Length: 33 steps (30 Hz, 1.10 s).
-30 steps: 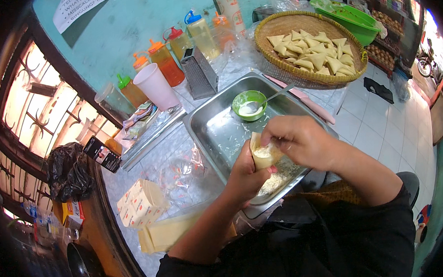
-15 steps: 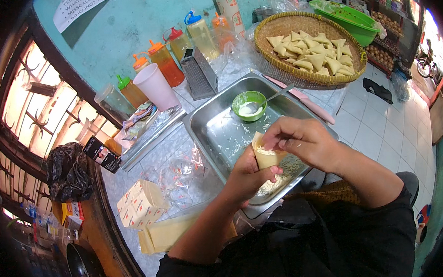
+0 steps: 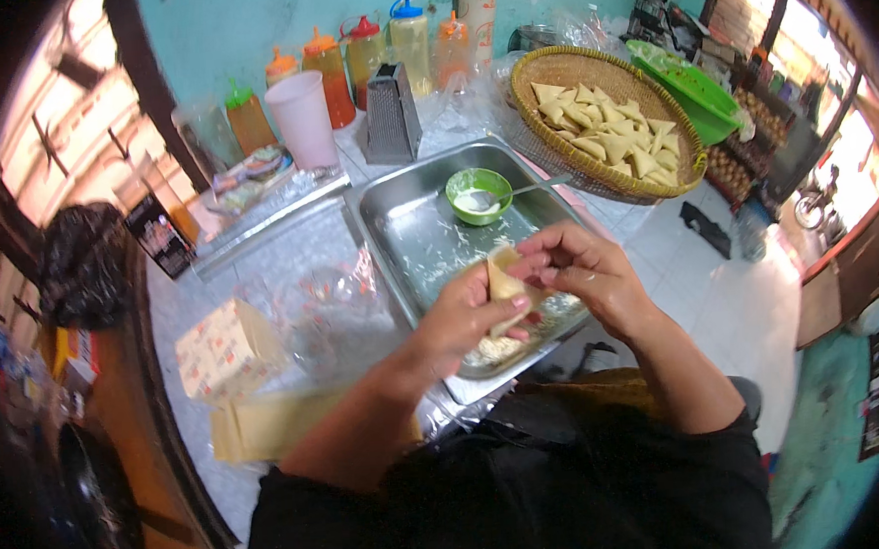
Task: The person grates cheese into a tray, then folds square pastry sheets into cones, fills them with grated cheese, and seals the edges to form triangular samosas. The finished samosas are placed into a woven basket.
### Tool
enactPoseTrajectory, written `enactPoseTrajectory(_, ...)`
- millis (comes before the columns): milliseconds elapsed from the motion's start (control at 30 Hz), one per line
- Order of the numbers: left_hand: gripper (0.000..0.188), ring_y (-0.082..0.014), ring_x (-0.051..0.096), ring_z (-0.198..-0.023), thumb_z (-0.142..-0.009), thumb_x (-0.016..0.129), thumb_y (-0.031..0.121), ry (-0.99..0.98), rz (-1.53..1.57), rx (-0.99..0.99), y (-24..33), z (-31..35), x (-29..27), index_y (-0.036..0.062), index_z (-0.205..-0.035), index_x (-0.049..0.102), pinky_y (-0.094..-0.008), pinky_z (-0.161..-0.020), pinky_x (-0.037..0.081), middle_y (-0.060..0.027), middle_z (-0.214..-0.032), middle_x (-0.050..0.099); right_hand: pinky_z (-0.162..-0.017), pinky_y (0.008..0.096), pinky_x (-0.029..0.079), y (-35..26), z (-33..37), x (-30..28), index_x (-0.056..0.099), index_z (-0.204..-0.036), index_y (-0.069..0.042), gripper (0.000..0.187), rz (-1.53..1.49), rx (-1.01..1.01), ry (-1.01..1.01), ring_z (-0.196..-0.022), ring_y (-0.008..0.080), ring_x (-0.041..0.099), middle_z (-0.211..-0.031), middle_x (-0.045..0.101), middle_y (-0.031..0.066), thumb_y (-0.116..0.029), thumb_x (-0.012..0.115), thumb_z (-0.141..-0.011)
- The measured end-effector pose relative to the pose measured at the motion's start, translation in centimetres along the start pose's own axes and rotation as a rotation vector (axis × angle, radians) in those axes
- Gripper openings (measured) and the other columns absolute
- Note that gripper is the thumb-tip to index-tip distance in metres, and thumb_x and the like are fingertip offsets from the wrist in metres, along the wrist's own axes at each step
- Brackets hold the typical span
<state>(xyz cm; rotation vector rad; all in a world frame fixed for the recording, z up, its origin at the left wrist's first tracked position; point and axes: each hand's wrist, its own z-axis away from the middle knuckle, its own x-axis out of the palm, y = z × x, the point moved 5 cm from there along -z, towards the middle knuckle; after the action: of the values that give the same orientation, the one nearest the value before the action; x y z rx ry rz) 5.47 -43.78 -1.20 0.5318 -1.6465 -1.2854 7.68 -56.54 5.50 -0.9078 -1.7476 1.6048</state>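
Observation:
My left hand (image 3: 454, 318) is wrapped round a pale pastry wrapper (image 3: 505, 283) rolled into a cone, its open end up. At the wrapper's upper edge are the bent fingertips of my right hand (image 3: 599, 278), closed against it. Both hands are above the near part of a metal tray (image 3: 408, 236). White shreds that look like grated cheese (image 3: 493, 351) lie heaped at the tray's near end, partly hidden by my hands. A green bowl (image 3: 482, 218) with white paste and a spoon (image 3: 542, 184) stands at the far end.
Stacked flat wrappers (image 3: 269, 428) and a printed paper pack (image 3: 220, 356) lie left of the tray. Behind stand a box grater (image 3: 388, 123), a pink cup (image 3: 304, 122) and several sauce bottles (image 3: 326, 77). A woven basket (image 3: 697, 157) holds folded triangular pastries; a green basin (image 3: 714, 111) is beyond.
My right fingers have come out of the cone's opening to its edge. The cone looks narrower and more closed in my left hand. The whole view has shifted and turned slightly.

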Motion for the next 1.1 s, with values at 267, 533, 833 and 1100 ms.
enactPoseTrajectory(267, 0.035, -0.0185, 0.063, -0.090, -0.086, 0.056, 0.006, 0.296, 0.164, 0.179, 0.7, 0.0, -1.7, 0.0019, -0.119, 0.046, -0.0289, -0.074, 0.053, -0.0121, -0.110, 0.060, -0.076, 0.0262, 0.044, 3.5, -0.5, -4.3, 0.062, -0.090, 0.000, 0.012, 0.751, 0.073, 0.187, -0.081, 0.0135, 0.057, -0.087, 0.064, 0.0079, -0.007, 0.056, -0.082)
enactPoseTrajectory(533, 0.036, -0.0153, 0.062, -0.086, -0.083, 0.057, 0.005, 0.280, 0.160, 0.221, 0.5, 0.3, -1.7, 0.0021, -0.117, 0.045, -0.0277, -0.072, 0.050, -0.0092, -0.102, 0.061, -0.076, 0.0340, 0.047, 5.9, 0.5, 0.7, 0.061, -0.100, -0.006, 0.020, 1.007, 0.333, -0.220, -0.083, 0.0231, 0.063, -0.087, 0.064, 0.0114, -0.015, 0.060, -0.083)
enactPoseTrajectory(833, 0.037, -0.0159, 0.059, -0.088, -0.086, 0.057, 0.004, 0.185, 0.189, 0.126, 0.1, 0.4, -0.9, 0.0024, -0.120, 0.042, -0.0320, -0.070, 0.052, -0.0098, -0.104, 0.059, -0.075, 0.0363, 0.046, 7.2, 0.7, 0.9, 0.055, -0.094, -0.006, 0.015, 1.007, 0.295, -0.330, -0.083, 0.0290, 0.060, -0.087, 0.061, 0.0135, -0.006, 0.056, -0.079)
enactPoseTrajectory(1100, 0.047, -0.0127, 0.055, -0.101, -0.087, 0.056, 0.002, 0.149, 0.139, 0.036, 0.8, 0.6, -1.0, 0.0046, -0.129, 0.036, -0.0275, -0.076, 0.046, -0.0069, -0.116, 0.055, -0.072, 0.0269, 0.045, 6.0, 0.2, -3.3, 0.055, -0.081, -0.001, 0.016, 0.609, 0.253, -0.058, -0.077, 0.0147, 0.055, -0.080, 0.059, 0.0061, 0.012, 0.052, -0.072)
